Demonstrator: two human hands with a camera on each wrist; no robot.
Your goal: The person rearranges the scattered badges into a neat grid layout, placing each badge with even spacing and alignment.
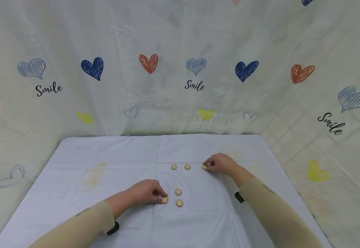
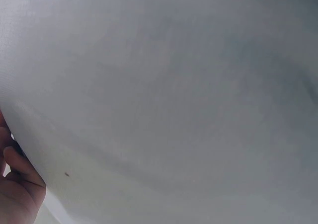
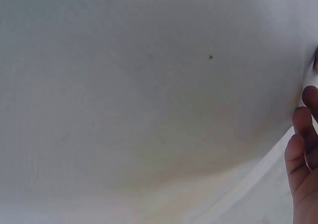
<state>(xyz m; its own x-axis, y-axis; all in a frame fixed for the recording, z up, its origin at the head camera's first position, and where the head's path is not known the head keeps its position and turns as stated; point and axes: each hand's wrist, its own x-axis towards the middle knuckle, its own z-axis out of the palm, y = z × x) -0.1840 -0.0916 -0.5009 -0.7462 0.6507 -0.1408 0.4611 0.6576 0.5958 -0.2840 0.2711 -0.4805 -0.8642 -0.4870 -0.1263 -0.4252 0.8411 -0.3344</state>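
Note:
In the head view, small round tan discs, wooden-looking with faint marks on top, lie on a white cloth. My left hand pinches one disc between thumb and fingers at the cloth. Just right of it lie a disc and, nearer me, another disc. Farther back, my right hand pinches a disc by its edge. To its left a disc and one more disc form a row with it. Both wrist views catch only part of each hand, with no disc clearly visible.
The white cloth covers the table, with slight folds and yellowish stains. Behind it hangs a pale curtain printed with hearts and "Smile", which also runs along both sides.

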